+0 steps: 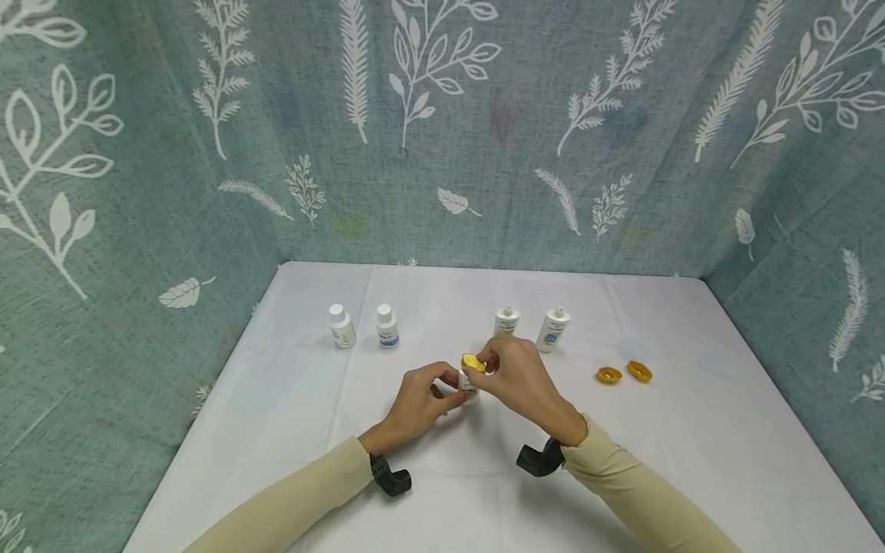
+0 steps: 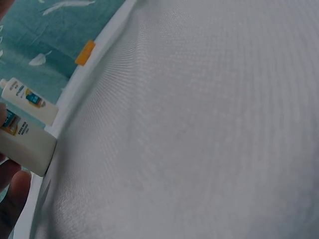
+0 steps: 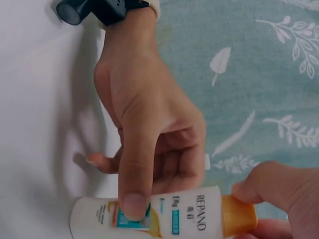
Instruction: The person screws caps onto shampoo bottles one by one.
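Over the middle of the table point(image 1: 588, 476), the left hand point(image 1: 417, 399) pinches a white bottle point(image 3: 187, 214) between its fingers, the thumb covering part of the label; the right hand point(image 1: 517, 374) pinches its yellow cap point(image 1: 473, 362). Whether the base touches down is unclear. The left wrist view crops the bottle's cap end; the right hand partly hides an uncapped bottle point(image 1: 507, 319) behind.

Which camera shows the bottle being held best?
The right wrist view: the bottle is big there, so its writing and yellow cap show clearly. The head view shows it tiny and partly covered; the left wrist view shows just its lower part, at the edge.
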`<state>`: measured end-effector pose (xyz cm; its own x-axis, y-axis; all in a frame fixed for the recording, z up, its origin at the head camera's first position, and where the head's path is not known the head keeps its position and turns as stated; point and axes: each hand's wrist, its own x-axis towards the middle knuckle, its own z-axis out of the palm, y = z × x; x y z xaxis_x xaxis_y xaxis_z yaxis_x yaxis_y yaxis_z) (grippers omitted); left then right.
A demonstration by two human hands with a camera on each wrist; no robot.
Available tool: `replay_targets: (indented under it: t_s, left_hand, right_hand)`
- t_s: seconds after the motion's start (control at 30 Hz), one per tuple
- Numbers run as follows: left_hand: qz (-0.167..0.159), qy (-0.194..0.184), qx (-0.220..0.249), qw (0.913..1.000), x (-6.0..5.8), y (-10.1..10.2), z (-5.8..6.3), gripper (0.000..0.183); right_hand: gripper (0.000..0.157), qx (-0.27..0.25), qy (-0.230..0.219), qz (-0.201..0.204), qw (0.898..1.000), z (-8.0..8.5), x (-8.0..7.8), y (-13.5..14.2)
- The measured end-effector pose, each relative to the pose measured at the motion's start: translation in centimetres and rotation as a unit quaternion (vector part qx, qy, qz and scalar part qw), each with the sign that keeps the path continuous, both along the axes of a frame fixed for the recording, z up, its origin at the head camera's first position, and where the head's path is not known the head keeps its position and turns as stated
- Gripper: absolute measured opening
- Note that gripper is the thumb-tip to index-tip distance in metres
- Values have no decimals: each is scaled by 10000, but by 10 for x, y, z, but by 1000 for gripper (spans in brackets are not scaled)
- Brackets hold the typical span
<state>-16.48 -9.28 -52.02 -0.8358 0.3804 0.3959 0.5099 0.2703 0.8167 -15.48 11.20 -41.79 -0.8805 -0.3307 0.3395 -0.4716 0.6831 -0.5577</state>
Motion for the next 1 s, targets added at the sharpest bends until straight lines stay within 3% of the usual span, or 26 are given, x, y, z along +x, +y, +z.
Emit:
replay_targets:
  t_s: [0.17,0.33,0.43,0.53,0.63,0.8,1.0]
  left_hand:
    - [-16,13,8,10000,-1,0,-1,19]
    - [-69,5,-82,9999,-2,0,-2,21]
    - [-91,-48,-106,9999,-3,0,-1,21]
    - [-141,-103,-100,9998,-4,-1,-1,21]
    - [-195,-168,-100,9996,-4,-2,-2,21]
    - [-260,-182,-139,9994,-4,-2,-2,20]
    - [-251,-139,-142,9995,-5,-3,-1,19]
  right_hand:
    - [16,134,-115,278,9995,7,-3,4]
    - [32,250,-475,1043,9931,16,-15,23]
    - [38,367,-800,1853,9787,22,-27,35]
    - [43,630,-942,2704,9561,27,-39,42]
    - [46,866,-986,3233,9372,28,-47,42]
    - [48,780,-1329,3499,9240,24,-54,41]
    - [46,671,-1356,3498,9245,20,-59,41]
